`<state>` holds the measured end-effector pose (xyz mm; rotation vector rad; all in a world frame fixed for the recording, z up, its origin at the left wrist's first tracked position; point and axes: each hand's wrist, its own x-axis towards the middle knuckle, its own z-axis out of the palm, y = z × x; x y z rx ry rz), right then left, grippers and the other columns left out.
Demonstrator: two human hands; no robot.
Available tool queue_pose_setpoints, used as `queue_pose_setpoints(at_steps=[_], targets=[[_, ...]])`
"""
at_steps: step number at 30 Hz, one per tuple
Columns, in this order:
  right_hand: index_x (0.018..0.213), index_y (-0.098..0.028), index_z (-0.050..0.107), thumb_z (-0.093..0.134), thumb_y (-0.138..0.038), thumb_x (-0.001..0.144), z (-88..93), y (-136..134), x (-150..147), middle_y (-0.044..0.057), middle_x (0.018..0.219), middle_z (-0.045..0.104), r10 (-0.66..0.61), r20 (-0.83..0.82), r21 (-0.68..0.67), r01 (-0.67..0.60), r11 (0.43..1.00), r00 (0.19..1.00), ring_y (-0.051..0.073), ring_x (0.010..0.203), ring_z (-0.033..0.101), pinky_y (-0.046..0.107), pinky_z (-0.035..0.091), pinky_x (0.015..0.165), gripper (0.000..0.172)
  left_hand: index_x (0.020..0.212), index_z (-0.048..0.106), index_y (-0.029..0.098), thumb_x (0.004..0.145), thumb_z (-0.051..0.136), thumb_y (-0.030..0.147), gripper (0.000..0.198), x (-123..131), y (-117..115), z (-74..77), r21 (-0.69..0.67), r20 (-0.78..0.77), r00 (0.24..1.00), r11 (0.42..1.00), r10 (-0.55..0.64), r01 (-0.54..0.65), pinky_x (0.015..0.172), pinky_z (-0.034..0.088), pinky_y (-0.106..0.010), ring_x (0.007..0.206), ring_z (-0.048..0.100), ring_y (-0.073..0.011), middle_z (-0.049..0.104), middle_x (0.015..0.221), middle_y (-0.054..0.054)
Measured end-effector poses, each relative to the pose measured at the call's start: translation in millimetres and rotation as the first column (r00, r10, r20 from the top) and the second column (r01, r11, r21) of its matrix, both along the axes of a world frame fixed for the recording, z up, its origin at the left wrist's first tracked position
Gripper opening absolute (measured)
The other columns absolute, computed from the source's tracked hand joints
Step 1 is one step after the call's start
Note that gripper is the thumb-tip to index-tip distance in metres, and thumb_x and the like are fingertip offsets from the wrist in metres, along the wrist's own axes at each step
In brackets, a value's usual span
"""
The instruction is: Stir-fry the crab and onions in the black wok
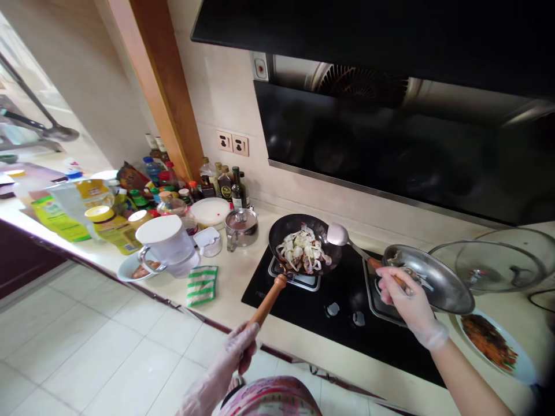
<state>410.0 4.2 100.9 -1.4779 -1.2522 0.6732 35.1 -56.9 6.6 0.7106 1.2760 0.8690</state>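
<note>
My left hand (240,346), in a clear glove, is closed round the wooden handle (265,301) of a black wok (277,228). Pale, sliced pieces of food (302,249) lie in the wok, which sits on the left burner. My right hand (405,297), also gloved, grips the wooden handle of a metal spatula (338,234). The spatula's blade is raised at the wok's right rim. Behind my right hand, a steel pan (451,286) holding some food sits over the right burner.
A glass lid (498,266) leans at the right, above a plate of cooked food (526,367). Left of the stove are a lidded glass pot (241,228), a green-striped cloth (202,285), a water pitcher (173,248) and several bottles (236,189). A range hood (390,150) overhangs the stove.
</note>
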Motion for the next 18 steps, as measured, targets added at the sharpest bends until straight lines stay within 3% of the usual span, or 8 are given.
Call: queue_pose_setpoints(at_steps=[3, 8, 14, 18], targets=[[0.100, -0.020, 0.067, 0.066, -0.057, 0.081, 11.6, 38.6, 10.4, -0.002, 0.066, 0.058, 0.052, 0.048, -0.041, -0.050, 0.998, 0.998, 0.010, 0.046, 0.052, 0.023, 0.044, 0.045, 0.041, 0.075, 0.051, 0.018, 0.065, 0.070, 0.068, 0.054, -7.2, 1.1, 5.7, 0.015, -0.011, 0.995, 0.995, 0.098, -0.098, 0.042, 0.021, -0.020, 0.041, 0.035, -0.0043, 0.050, 0.053, 0.007], [0.098, -0.018, 0.068, 0.069, -0.051, 0.078, 38.0, 106.2, 20.0, -0.004, 0.056, 0.056, 0.100, 0.065, -0.144, -0.090, 0.986, 0.993, 0.009, 0.038, 0.049, 0.022, 0.041, 0.038, 0.039, 0.086, 0.056, 0.016, 0.061, 0.072, 0.070, 0.061, -6.6, 3.5, -3.0, -0.001, -0.052, 0.976, 0.977, 0.213, -0.213, 0.041, 0.020, -0.019, 0.038, 0.037, -0.0055, 0.054, 0.054, 0.006], [0.089, -0.014, 0.070, 0.069, -0.027, 0.080, 85.8, 175.6, 23.3, -0.002, 0.047, 0.056, 0.181, 0.092, -0.254, -0.153, 0.955, 0.979, 0.010, 0.034, 0.051, 0.020, 0.037, 0.036, 0.016, 0.088, 0.058, 0.016, 0.061, 0.072, 0.069, 0.061, -9.1, 10.3, -10.9, -0.010, -0.096, 0.963, 0.967, 0.251, -0.253, 0.039, 0.013, -0.018, 0.034, 0.033, -0.0036, 0.053, 0.051, 0.006], [0.094, -0.006, 0.070, 0.059, -0.024, 0.084, 103.0, 213.3, 25.6, -0.003, 0.045, 0.055, 0.264, 0.109, -0.306, -0.221, 0.926, 0.958, 0.006, 0.035, 0.052, 0.018, 0.033, 0.042, 0.024, 0.090, 0.058, 0.015, 0.063, 0.070, 0.069, 0.061, -14.4, 13.9, -12.1, -0.015, -0.142, 0.961, 0.971, 0.236, -0.240, 0.040, 0.010, -0.018, 0.033, 0.028, -0.0023, 0.051, 0.049, 0.007]])
